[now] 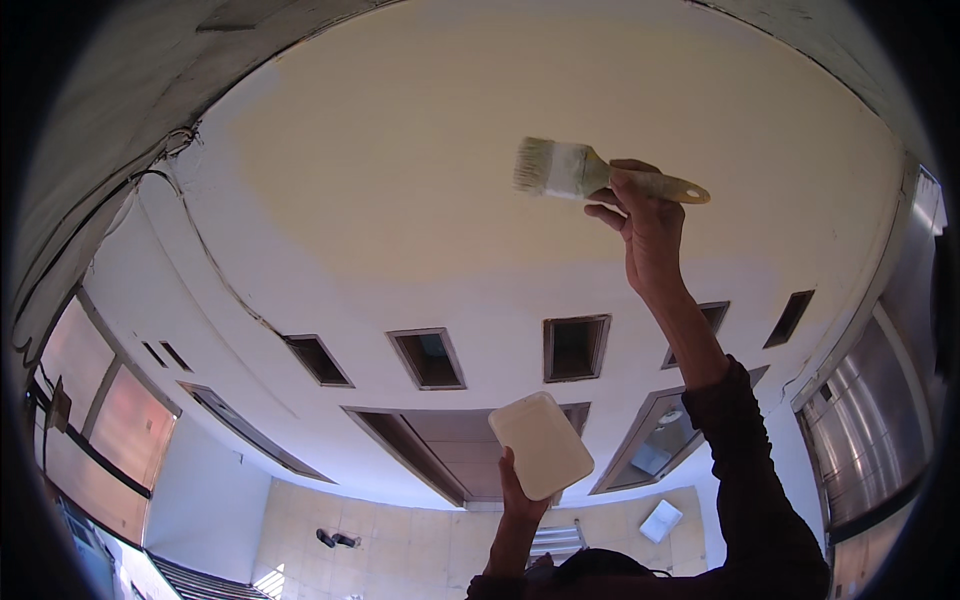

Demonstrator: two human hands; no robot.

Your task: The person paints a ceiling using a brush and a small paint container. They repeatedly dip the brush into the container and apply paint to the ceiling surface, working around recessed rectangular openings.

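My right hand [650,225] is raised high with its fingers closed round the handle of a wide flat paintbrush [568,168]. The brush lies almost level, its pale bristles pointing left in front of the yellow-painted part of the wall [400,150]. Whether the bristles touch the wall, I cannot tell. Lower down, my left hand [520,488] grips a shallow cream rectangular tray [540,445] by its lower left side. The tray's inside shows a pale, even cream surface.
Small framed openings [427,358] run in a row below the yellow area, above a brown door [460,445]. A dark cable [215,250] hangs along the left. Below me are a metal ladder [558,540], a white container [660,521] and dark footwear [338,539] on the tiled floor.
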